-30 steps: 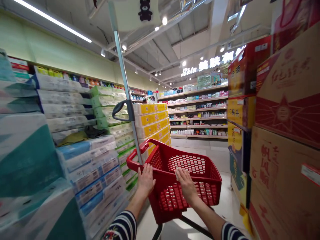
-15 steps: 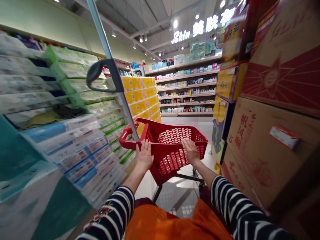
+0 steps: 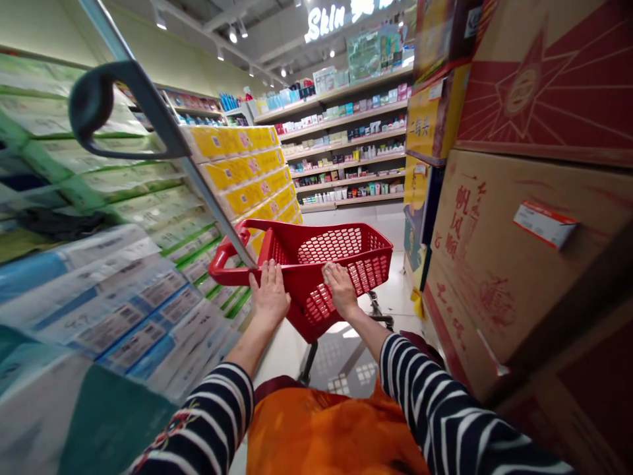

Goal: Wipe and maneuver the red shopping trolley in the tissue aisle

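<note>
Plainly, the aisle is narrow: stacked tissue packs (image 3: pixel 123 290) wall the left side and cardboard cartons (image 3: pixel 519 264) the right, with stocked shelves (image 3: pixel 346 152) well ahead across open floor (image 3: pixel 390 224). Between them stands the red basket (image 3: pixel 376 267) on its wheeled frame, empty as far as its mesh shows, so nothing is loaded yet. Its grey handle (image 3: pixel 91 105) sticks up on a pole, untouched. The left hand (image 3: pixel 270 297) lies flat, fingers straight, on the near rim; the right hand (image 3: pixel 339 287) curls over that rim.
</note>
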Demonstrator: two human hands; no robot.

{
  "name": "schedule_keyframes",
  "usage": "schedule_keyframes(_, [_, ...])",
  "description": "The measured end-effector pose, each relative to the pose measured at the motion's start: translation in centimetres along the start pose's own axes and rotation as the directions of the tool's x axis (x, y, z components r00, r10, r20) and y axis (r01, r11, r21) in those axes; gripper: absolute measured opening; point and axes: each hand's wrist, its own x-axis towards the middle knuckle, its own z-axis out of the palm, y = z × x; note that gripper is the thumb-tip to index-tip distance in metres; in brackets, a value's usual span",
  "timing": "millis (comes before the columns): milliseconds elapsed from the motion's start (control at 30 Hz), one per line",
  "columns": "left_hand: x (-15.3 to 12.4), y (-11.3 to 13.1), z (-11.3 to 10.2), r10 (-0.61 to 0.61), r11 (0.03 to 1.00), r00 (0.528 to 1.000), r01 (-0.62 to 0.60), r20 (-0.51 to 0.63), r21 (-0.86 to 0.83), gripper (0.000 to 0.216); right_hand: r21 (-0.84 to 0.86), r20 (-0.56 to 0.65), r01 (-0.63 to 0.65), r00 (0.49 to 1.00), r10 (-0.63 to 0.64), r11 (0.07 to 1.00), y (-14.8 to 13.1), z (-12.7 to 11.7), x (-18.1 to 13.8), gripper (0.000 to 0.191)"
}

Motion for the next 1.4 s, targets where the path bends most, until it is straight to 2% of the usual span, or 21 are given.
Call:
schedule_keyframes(133, [-0.5,2.7,1.2,0.098,0.993,0.995,-0.098,-0.012,-0.071,0.071,-0.008,-0.107,-0.053,0.993,0.052,0.999,4.5,-1.1,-1.8,0.052])
schedule_keyframes(233, [0.1,6.0,1.5,0.209,0.972,0.978,-0.209,-0.007,-0.109,0.070,-0.036,-0.236,-0.159,0.961,0.146,0.987,7.5,-2.8,0.2,0.059])
schedule_keyframes(367, [2.1,10.5,1.2,0.375,0.920,0.927,-0.369,0.022,-0.133,0.069,-0.052,-0.345,-0.339,0.889,0.302,0.939,10.7,-3.8,3.0,0.058])
schedule_keyframes(500, [3.7,13.8,1.8,0.468,0.880,0.882,-0.459,0.052,-0.127,0.067,-0.102,-0.353,-0.405,0.869,0.348,0.909,12.5,-2.9,2.1,0.054])
schedule_keyframes(600, [4.0,15.2,3.2,0.507,0.859,0.861,-0.498,0.050,-0.121,0.067,-0.138,-0.275,-0.475,0.861,0.427,0.869,13.0,-2.0,-0.4,0.052])
schedule_keyframes(733, [3.7,15.9,4.6,0.552,0.832,0.831,-0.543,0.067,-0.119,0.068,-0.131,-0.119,-0.510,0.860,0.497,0.850,13.2,-1.2,-3.6,0.052])
schedule_keyframes(800, [3.6,16.1,5.0,0.561,0.826,0.824,-0.551,0.077,-0.117,0.069,-0.103,-0.136,-0.507,0.859,0.493,0.856,13.3,-1.4,-4.1,0.054])
schedule_keyframes(967, [3.4,16.2,5.5,0.556,0.829,0.829,-0.547,0.064,-0.117,0.068,-0.084,-0.293,-0.429,0.873,0.389,0.900,13.2,-2.8,-1.3,0.054])
schedule_keyframes(1067, [3.3,16.1,5.9,0.540,0.839,0.840,-0.532,0.052,-0.113,0.068,-0.116,-0.278,-0.353,0.909,0.311,0.928,12.7,-2.6,0.8,0.051])
schedule_keyframes(1133, [3.3,15.9,6.1,0.527,0.847,0.849,-0.520,0.046,-0.108,0.068,-0.133,-0.251,-0.334,0.922,0.294,0.933,12.0,-1.9,1.1,0.048])
schedule_keyframes(1233, [3.0,15.2,6.3,0.517,0.854,0.854,-0.509,0.057,-0.108,0.067,-0.148,-0.173,-0.336,0.935,0.310,0.930,10.5,-0.2,-0.3,0.047])
schedule_keyframes(1333, [2.3,14.3,6.7,0.503,0.862,0.861,-0.494,0.077,-0.112,0.066,-0.142,-0.006,-0.274,0.961,0.276,0.951,8.5,1.2,-3.0,0.051])
schedule_keyframes(1400, [1.8,13.6,6.9,0.495,0.867,0.865,-0.485,0.083,-0.119,0.066,-0.117,0.077,-0.259,0.960,0.268,0.959,7.3,1.6,-4.5,0.052])
